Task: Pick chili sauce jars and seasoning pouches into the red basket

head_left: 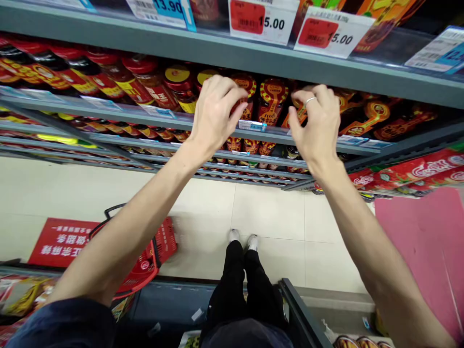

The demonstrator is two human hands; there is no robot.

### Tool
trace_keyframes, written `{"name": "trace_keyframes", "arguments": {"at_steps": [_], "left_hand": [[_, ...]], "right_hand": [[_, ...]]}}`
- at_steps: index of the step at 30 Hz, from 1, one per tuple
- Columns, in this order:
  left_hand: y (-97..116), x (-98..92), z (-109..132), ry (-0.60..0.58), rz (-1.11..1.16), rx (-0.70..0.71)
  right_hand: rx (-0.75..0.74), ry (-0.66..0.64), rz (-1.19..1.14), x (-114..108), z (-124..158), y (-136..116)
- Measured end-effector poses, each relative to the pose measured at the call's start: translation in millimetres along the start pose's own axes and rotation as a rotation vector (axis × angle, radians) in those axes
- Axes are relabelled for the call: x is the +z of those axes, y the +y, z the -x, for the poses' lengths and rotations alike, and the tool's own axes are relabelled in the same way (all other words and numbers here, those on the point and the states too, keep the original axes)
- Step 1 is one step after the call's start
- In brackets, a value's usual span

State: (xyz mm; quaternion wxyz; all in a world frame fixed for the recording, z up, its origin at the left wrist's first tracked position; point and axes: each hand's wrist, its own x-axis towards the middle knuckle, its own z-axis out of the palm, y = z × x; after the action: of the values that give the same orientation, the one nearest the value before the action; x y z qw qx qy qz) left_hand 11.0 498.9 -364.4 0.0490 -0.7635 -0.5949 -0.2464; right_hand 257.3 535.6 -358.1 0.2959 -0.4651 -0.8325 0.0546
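Observation:
Both my arms reach up to a grey store shelf (224, 126) packed with sauce jars. My left hand (215, 113) hovers in front of a jar with a red and yellow label (246, 92), its fingers curled and apart with nothing in them. My right hand (317, 125), a ring on one finger, is at a neighbouring orange-labelled jar (300, 113); its fingers bend toward the jar, and whether they grip it is hidden. Between the hands stands another red-labelled jar (271, 99).
Price tags reading 15.00 (263, 19) hang on the shelf above. A red shopping basket (152, 258) sits on the tiled floor at the lower left beside a red floor sign (61, 241). Lower shelves hold more jars and red packets (416, 171).

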Motion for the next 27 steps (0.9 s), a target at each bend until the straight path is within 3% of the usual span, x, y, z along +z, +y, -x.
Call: {"name": "trace_keyframes", "arguments": {"at_steps": [3,6,10,14,22,27], "left_hand": [[-1,14.0,20,0.038,-0.032,-0.074],[-8,29.0,29,-0.040,-0.004,-0.121],[-15,42.7,24,-0.180,0.064,-0.124],[-9,54.5,14,-0.155,0.179,-0.150],[6,84.1,9,0.011,0.572,-0.144],[8,93.1,10,0.058,0.657,-0.155]], "right_hand": [[0.112,-0.057,-0.101,32,10,-14],[0.250,-0.123,-0.230,66,18,-11],[0.292,-0.065,-0.431,92,24,-1],[0.288,0.001,-0.495,97,25,-2],[0.319,0.056,-0.569,99,25,-7],[0.315,0.038,-0.628,102,25,-5]]}}
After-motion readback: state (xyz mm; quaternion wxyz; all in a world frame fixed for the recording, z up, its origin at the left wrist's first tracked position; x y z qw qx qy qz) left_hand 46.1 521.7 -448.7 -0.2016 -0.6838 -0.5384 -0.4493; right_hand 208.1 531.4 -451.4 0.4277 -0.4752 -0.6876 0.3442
